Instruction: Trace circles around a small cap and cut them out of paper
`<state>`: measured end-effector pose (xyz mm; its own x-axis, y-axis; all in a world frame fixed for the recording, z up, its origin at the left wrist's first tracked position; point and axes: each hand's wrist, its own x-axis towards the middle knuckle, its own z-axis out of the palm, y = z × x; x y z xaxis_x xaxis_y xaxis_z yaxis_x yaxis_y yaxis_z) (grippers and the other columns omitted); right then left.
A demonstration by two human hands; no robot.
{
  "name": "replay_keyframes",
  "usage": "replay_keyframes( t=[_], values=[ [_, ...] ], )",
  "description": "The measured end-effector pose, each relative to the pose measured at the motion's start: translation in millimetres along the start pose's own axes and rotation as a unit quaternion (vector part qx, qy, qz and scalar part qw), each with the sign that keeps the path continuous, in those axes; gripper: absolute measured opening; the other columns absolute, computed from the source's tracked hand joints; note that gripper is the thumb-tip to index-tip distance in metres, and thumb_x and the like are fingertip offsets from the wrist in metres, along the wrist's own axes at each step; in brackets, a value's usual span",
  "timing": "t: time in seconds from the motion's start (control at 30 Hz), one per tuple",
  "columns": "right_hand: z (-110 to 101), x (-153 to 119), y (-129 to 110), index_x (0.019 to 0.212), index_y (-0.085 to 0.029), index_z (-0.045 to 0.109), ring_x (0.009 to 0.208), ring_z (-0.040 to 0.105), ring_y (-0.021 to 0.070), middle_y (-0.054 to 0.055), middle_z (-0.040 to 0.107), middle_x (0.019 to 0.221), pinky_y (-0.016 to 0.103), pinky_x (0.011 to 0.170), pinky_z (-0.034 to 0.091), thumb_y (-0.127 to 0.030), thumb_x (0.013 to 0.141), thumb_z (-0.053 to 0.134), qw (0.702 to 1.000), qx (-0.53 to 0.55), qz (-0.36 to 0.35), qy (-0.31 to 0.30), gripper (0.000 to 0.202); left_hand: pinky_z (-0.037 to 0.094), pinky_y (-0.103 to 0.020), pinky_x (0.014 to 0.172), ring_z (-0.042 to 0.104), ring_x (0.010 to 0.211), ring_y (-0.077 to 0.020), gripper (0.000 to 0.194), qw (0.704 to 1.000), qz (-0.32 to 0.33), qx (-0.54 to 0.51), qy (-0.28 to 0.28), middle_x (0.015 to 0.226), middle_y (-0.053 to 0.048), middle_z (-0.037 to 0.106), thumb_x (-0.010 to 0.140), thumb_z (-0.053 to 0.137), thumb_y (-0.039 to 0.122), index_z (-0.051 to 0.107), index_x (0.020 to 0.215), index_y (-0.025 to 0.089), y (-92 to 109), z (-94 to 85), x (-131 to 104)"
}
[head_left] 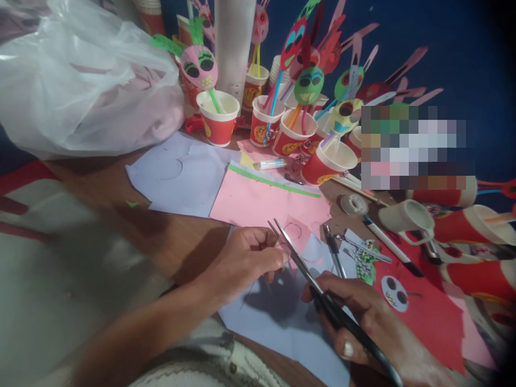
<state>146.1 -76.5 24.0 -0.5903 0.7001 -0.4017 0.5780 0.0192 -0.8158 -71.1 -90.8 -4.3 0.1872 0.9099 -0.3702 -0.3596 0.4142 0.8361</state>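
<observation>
My left hand point(248, 255) pinches a small piece of pink paper point(295, 228) between thumb and fingers. A curved line is drawn on pink paper beside the fingertips; I cannot tell whether it all belongs to the held piece. My right hand point(365, 314) is wrapped round the black handles of a pair of scissors point(302, 264). The blades point up and left, slightly apart, close to my left fingertips. Under both hands lies a sheet of light blue paper point(270, 317). Beyond them is a larger pink sheet point(258, 196) with a green strip point(278, 183) along its far edge.
Several red-and-white paper cups point(220, 118) hold paper faces on straws. A plastic bag point(88, 80) bulges at the left. Towards the right are a tape roll point(353, 205), a white mug point(407, 217), a marker point(393, 246), a pen point(335, 250) and red paper point(431, 312).
</observation>
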Motion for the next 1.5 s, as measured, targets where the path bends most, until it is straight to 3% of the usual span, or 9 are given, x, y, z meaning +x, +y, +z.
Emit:
replay_keyframes(
  t=[1.07,1.5],
  values=[
    [3.6,4.6,-3.1,0.09,-0.018,0.063,0.047,0.032,0.0082,-0.005,0.041,0.055,0.022,0.042,0.025,-0.061,0.065,0.067,0.993,0.113,0.014,-0.036,0.05,0.038,-0.019,0.049,0.048,0.047,-0.0062,0.014,0.999,0.0,-0.051,0.013,0.056,0.003,0.055,0.068,0.063,0.023,0.055,0.062,0.014,2.4,0.4,0.4],
    [5.1,2.2,0.8,0.093,-0.018,0.061,0.05,0.035,0.0084,-0.006,0.044,0.058,0.021,0.046,0.028,-0.052,0.066,0.071,0.988,0.149,0.033,-0.034,0.043,0.037,-0.018,0.049,0.049,0.049,-0.0057,0.018,0.998,0.015,-0.064,0.003,0.06,0.002,0.055,0.075,0.062,0.027,0.056,0.065,0.013,0.0,0.4,0.3]
  ],
)
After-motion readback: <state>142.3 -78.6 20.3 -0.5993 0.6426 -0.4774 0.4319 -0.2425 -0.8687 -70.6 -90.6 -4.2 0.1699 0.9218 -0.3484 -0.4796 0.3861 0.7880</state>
